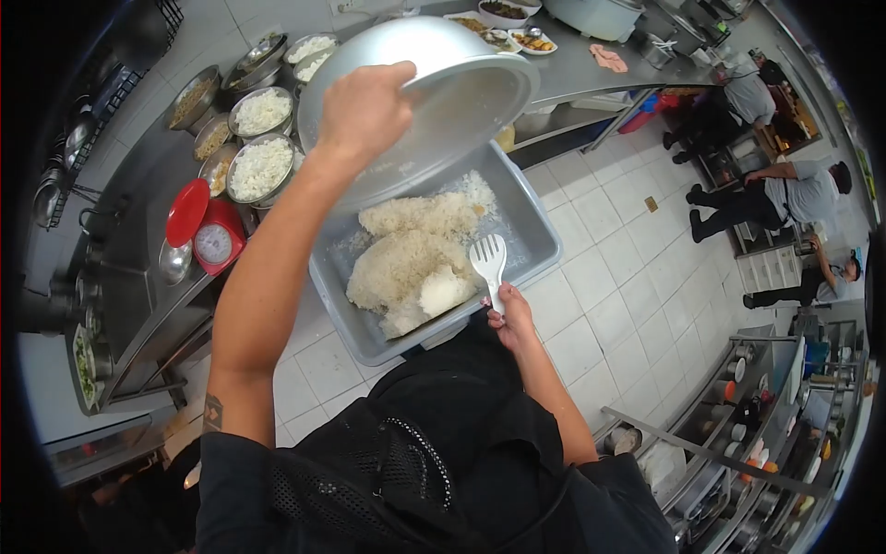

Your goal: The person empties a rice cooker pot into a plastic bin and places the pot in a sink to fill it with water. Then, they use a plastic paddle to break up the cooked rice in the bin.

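Observation:
My left hand grips the rim of a large metal pot, tipped mouth-down over a grey plastic tub. Lumps of cooked white rice lie heaped in the tub, with a few grains stuck inside the pot. My right hand holds a white slotted rice paddle upright at the tub's near edge, its blade beside the rice.
A steel counter on the left carries several bowls of rice and a red kitchen scale. Plates of food sit on the far counter. Other people work at the right over the white tiled floor.

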`<state>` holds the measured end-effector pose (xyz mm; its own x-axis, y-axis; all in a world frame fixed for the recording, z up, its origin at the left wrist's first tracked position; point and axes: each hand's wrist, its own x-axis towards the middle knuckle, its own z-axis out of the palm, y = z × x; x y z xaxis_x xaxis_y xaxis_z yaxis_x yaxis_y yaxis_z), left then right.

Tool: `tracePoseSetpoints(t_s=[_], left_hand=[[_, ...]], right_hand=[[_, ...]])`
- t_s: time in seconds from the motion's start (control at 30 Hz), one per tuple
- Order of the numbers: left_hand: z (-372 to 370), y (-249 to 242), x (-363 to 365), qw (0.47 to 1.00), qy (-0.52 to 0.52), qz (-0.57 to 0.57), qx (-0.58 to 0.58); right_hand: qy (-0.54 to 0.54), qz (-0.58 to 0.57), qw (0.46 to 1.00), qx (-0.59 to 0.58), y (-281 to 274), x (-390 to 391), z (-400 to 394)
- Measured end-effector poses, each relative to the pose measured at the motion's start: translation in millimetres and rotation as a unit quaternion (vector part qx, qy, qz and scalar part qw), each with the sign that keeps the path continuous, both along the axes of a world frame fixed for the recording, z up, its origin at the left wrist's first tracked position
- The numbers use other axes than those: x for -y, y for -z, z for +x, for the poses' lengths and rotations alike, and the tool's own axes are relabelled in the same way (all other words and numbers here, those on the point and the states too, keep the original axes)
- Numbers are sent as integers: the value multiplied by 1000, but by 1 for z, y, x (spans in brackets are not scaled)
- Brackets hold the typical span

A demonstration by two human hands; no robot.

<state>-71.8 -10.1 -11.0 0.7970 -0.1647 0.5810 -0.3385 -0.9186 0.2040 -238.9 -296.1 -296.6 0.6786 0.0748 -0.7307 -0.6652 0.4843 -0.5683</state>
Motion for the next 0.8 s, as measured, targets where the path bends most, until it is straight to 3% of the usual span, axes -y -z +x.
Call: tracePoseSetpoints(t_s=[0.1, 0.23, 0.3, 0.37, 0.4, 0.43, 0.47, 0.57, 0.67, 0.8], left_hand=[[-6, 0, -34, 999, -28, -36, -8], [-60, 10, -73, 929, -79, -353, -80], [-92, 23, -89, 797, -93, -583, -132], [-136, 21, -89, 698, -70, -708, -81], [-154, 25, -96, 690, -76, -718, -56], [-172, 24, -99, 648, -79, -757, -32], [-194, 25, -109, 649, -95, -755, 1], [-264, 24, -127, 560, -113, -819, 53], [-343, 39, -187, 498, -126, -855, 62], [-423, 20, -221, 508, -202, -805, 231]], right_hand=[[1, -37, 999, 28, 24, -2, -11], [-64, -106, 991, 41, 62, 13, -32], [-68, -116, 990, 41, 64, 17, -43], [-79, -106, 989, 60, 66, 20, -46], [-97, -111, 986, 73, 62, 20, -43], [-110, -108, 986, 66, 56, 20, -41], [-116, -108, 986, 52, 55, 19, -42], [-139, -128, 978, 88, 72, 23, -42], [-126, -134, 979, 88, 69, 20, -39], [-125, -156, 976, 89, 59, 12, -43]])
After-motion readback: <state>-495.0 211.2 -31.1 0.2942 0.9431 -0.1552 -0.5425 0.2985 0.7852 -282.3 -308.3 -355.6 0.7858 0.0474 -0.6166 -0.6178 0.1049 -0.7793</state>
